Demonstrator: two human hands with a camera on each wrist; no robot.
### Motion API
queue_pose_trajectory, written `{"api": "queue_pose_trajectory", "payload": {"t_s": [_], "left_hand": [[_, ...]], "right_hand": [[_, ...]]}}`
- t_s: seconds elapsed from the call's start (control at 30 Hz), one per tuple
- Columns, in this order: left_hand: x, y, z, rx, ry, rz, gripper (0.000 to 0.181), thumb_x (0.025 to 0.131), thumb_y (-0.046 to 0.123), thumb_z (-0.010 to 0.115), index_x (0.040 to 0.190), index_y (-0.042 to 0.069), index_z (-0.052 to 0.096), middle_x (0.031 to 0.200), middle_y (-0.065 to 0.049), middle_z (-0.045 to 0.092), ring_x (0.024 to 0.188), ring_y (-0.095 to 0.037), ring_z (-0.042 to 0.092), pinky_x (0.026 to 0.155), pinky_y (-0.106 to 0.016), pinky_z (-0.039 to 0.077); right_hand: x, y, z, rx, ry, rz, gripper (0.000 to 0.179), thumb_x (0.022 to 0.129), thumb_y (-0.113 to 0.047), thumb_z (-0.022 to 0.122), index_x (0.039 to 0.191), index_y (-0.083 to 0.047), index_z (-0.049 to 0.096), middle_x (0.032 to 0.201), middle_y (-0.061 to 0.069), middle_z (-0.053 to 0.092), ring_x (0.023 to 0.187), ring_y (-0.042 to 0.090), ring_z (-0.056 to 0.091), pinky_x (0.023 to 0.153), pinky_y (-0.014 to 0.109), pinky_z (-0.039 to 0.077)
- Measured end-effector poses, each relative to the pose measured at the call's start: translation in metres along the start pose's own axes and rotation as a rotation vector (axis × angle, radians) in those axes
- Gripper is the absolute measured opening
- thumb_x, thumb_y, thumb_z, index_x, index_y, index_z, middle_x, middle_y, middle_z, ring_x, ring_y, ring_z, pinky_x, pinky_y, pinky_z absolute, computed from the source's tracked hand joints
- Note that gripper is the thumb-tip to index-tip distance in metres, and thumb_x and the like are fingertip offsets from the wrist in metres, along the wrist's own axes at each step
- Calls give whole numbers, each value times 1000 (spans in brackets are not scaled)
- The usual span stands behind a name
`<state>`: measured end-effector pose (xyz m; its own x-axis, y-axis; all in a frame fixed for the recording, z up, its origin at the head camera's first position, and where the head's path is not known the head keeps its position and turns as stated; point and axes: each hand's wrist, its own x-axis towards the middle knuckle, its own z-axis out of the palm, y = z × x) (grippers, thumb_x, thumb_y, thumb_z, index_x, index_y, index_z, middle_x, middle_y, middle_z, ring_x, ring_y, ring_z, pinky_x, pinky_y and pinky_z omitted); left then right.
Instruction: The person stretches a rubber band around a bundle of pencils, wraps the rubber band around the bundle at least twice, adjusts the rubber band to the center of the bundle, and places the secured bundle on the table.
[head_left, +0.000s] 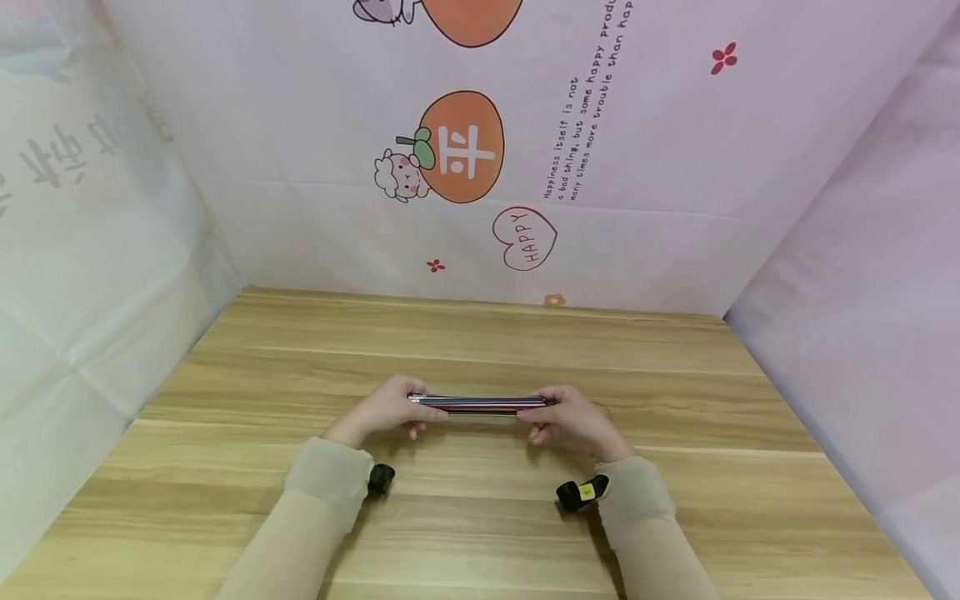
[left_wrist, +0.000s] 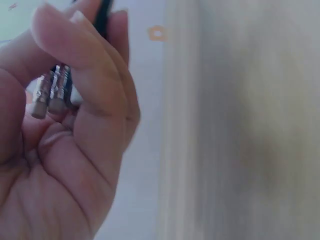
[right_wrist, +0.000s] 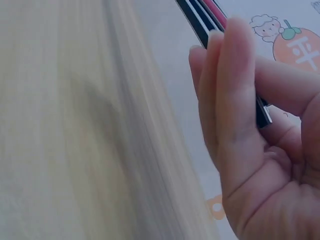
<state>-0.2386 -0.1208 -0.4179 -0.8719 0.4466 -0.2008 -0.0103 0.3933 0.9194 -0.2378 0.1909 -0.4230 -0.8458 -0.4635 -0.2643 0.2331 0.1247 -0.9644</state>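
A bundle of several pencils [head_left: 480, 403], dark, white, red and green, lies crosswise between the two hands above the wooden table. My left hand [head_left: 388, 410] grips its left end, thumb along the near side and fingers curled round it. In the left wrist view, metal ferrules with grey erasers [left_wrist: 57, 104] poke out inside the curled fingers. The other end is held by my right hand [head_left: 576, 423], its thumb and fingers closed about the pencils. A dark pencil end [right_wrist: 263, 116] shows between those fingers in the right wrist view; the fingers hide much of the bundle there.
The wood-grain table [head_left: 480, 533] reaches back to a white printed cloth wall [head_left: 637, 242], with more cloth at the left and right sides. A small black camera [head_left: 382, 478] sits on the left wrist, and another black camera [head_left: 576, 495] on the right.
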Motion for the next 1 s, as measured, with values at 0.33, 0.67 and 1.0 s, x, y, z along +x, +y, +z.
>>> {"api": "queue_pose_trajectory", "payload": {"t_s": [0.33,0.67,1.0], "left_hand": [[-4,4,1,-64,51,-7,31,82,16,80,107,-1,71,76,-5,66,54,-9,56,56,-24,55],[-4,-2,4,-116,82,-8,40,84,13,79,118,-5,67,87,-11,72,59,-9,56,55,-23,55],[-3,-3,4,-184,70,-21,49,83,18,81,123,-3,65,105,-12,74,58,-11,62,64,-26,58]], "right_hand": [[-1,0,-2,165,-39,-48,26,93,3,63,118,2,65,102,8,73,89,20,74,83,27,60],[1,-2,2,234,1,-55,26,92,2,65,117,-2,69,106,10,70,94,24,74,86,24,59],[-3,-5,2,284,9,-51,22,90,6,65,106,-7,75,104,12,73,93,22,74,84,20,58]]}}
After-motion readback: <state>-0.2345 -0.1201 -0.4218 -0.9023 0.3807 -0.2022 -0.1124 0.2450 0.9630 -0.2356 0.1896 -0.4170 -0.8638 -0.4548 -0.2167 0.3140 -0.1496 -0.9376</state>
